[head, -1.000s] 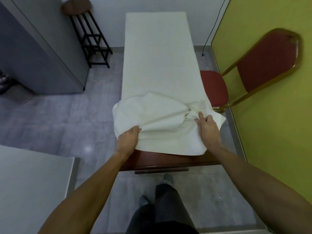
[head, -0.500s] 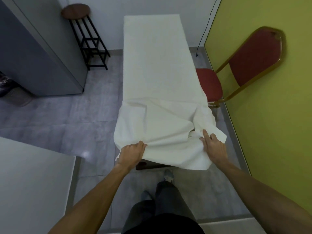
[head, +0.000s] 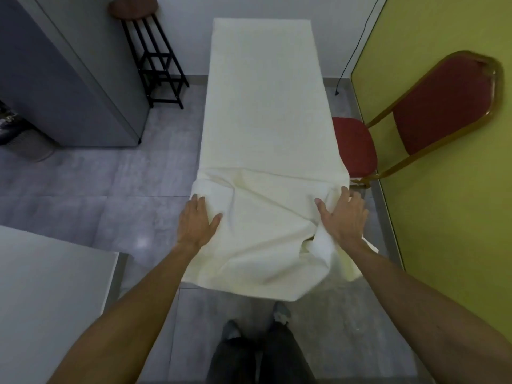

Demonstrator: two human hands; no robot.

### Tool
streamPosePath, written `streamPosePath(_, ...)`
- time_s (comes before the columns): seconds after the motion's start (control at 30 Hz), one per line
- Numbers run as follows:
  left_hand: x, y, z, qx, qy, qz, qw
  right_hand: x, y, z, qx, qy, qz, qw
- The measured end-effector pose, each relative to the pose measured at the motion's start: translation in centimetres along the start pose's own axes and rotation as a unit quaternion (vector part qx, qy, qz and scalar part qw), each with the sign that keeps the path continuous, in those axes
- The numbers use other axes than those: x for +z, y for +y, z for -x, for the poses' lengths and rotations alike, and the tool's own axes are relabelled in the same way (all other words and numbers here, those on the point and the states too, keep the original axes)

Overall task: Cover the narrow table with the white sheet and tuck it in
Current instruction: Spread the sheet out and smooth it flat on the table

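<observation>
The white sheet (head: 263, 128) lies along the whole narrow table, which is almost fully hidden under it. Its near end hangs over the table's near edge, wrinkled, with a loose bunched fold at the right corner (head: 327, 253). My left hand (head: 196, 220) rests palm down on the sheet's near left edge, fingers spread. On the near right edge, my right hand (head: 343, 217) also lies flat with fingers apart, and cloth bunches up just below its wrist. Neither hand is closed around the fabric.
A red chair with a gold frame (head: 357, 145) stands tight against the table's right side, by the yellow-green wall (head: 443, 203). A black stool (head: 155, 65) and grey cabinet (head: 69, 79) stand at the back left. A white surface (head: 41, 286) is at my lower left.
The sheet's near end has come toward me and down over the table's brown end, which no longer shows. Both hands let go of the edge and now lie flat at the sides.
</observation>
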State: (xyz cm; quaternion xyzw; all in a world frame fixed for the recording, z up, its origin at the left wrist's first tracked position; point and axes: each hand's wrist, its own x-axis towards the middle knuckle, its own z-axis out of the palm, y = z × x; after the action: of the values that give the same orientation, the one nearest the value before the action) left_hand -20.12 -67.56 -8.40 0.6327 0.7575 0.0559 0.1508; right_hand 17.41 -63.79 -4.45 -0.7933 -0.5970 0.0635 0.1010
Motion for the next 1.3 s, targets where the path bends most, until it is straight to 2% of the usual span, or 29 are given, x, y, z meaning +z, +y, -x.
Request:
streamPosePath(0.1, 2.0, -1.1, 0.0, -0.065, -0.038, 0.002, 0.997, 2.9, 0.8, -1.1, 0.055, -0.071, -0.006, 0.996)
streamPosePath(0.2, 3.6, -1.1, 1.6, -0.157, -0.04, 0.12, 0.98, 5.7, 2.1, -0.5, 0.064, -0.121, -0.014, 0.99)
streamPosePath(0.27, 4.4, -0.8, 2.7, -0.213, -0.033, 0.176, 0.961, 7.0, 2.7, 0.2, 0.052, -0.112, 0.001, 0.992)
streamPosePath(0.33, 4.7, -0.5, 3.0, -0.238, -0.026, 0.171, 0.956, 7.9, 3.2, 0.5, 0.036, -0.086, 0.001, 0.996)
streamPosePath(0.47, 4.0, -0.4, 3.5, -0.235, 0.022, 0.11, 0.966, 8.1, 4.4, 0.6, 0.022, -0.046, -0.066, 0.997)
streamPosePath(0.6, 3.3, -0.9, 6.4, -0.217, 0.025, 0.044, 0.975, 5.9, 6.0, 1.1, 0.033, -0.017, -0.141, 0.989)
streamPosePath(0.73, 2.3, -0.9, 9.1, -0.212, 0.019, 0.031, 0.977, 3.0, 7.8, 1.6, 0.062, -0.004, -0.124, 0.99)
streamPosePath(0.93, -0.3, 1.1, 13.1, -0.199, 0.006, 0.016, 0.98, -0.8, 10.7, 3.6, 0.114, -0.053, -0.171, 0.977)
streamPosePath(1.13, -0.4, 2.4, 17.4, -0.205, 0.027, 0.033, 0.978, -1.5, 13.5, 6.6, 0.151, -0.051, -0.162, 0.974)
streamPosePath(1.3, 0.8, 2.2, 20.1, -0.228, -0.035, -0.021, 0.973, -0.3, 15.5, 9.8, 0.203, -0.055, -0.136, 0.968)
